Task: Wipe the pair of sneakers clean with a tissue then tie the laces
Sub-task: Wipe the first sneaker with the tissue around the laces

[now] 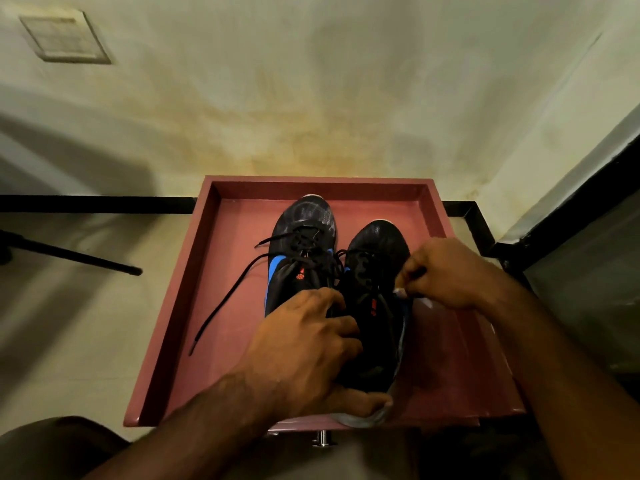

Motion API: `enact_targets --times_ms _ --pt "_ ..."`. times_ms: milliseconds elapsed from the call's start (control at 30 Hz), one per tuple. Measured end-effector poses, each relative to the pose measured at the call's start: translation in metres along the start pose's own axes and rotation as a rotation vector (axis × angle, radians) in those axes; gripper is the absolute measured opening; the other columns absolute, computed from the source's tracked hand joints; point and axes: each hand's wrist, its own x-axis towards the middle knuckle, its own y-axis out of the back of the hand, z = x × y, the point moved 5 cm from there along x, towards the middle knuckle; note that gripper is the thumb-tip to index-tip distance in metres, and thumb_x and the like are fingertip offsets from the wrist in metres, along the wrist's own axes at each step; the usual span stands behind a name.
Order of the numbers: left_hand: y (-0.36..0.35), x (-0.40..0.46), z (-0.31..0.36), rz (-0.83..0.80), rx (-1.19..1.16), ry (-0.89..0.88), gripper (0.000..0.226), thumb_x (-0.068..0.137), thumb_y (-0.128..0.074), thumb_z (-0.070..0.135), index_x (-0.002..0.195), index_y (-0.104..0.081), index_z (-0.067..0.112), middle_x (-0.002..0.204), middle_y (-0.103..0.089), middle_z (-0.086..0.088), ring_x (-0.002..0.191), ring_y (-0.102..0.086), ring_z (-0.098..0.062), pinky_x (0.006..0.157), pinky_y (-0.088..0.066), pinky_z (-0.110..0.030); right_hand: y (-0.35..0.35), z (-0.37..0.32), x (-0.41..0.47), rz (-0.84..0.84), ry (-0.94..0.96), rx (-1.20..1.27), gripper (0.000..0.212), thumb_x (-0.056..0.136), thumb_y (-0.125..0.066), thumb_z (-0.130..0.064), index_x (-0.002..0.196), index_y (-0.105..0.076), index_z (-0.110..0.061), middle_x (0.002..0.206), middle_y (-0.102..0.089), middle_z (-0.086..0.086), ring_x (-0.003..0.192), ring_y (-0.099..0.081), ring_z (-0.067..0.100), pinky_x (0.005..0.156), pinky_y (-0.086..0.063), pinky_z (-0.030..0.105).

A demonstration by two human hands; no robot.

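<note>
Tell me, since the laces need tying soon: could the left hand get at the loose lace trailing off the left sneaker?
Probably yes: the loose lace lies uncovered on the tray, just beside the left hand, which would first have to release the right sneaker.

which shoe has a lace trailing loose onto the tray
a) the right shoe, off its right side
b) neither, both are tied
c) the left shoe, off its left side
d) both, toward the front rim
c: the left shoe has a loose lace running off its left side onto the red tray, its tip lying on the tray floor.
</note>
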Motion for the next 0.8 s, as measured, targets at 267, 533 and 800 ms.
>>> enact_targets --times_ms 267,533,800 --pt "0.003 0.002 0.000 0.025 -0.018 -0.006 0.067 0.088 -0.041 0.085 0.085 -0.079 0.031 0.093 -0.075 0.016 0.112 -0.063 -0.019 0.089 -0.051 -0.036 -0.014 -0.001 0.030 0.373 -0.019 -0.107 0.020 0.097 -0.070 -0.014 0.113 -0.080 -0.020 0.105 -0.077 0.005 0.088 -0.067 0.018 0.083 -0.053 0.026" --pt "0.000 0.001 0.000 -0.011 0.009 -0.005 0.073 0.087 -0.035 0.088 0.089 -0.080 0.030 0.097 -0.076 0.016 0.115 -0.062 -0.020 0.092 -0.050 -0.035 0.010 0.002 0.000 0.223 0.002 0.052 0.014 0.087 -0.080 -0.016 0.096 -0.084 -0.025 0.089 -0.078 -0.013 0.079 -0.069 -0.001 0.072 -0.052 0.017" --pt "0.006 0.000 0.000 0.021 0.032 0.008 0.070 0.088 -0.036 0.086 0.088 -0.080 0.033 0.097 -0.076 0.018 0.112 -0.063 -0.015 0.088 -0.046 -0.030 -0.017 -0.006 0.032 0.290 -0.098 -0.218 0.020 0.098 -0.067 -0.015 0.112 -0.081 -0.019 0.098 -0.075 0.004 0.088 -0.070 0.020 0.074 -0.055 0.025"
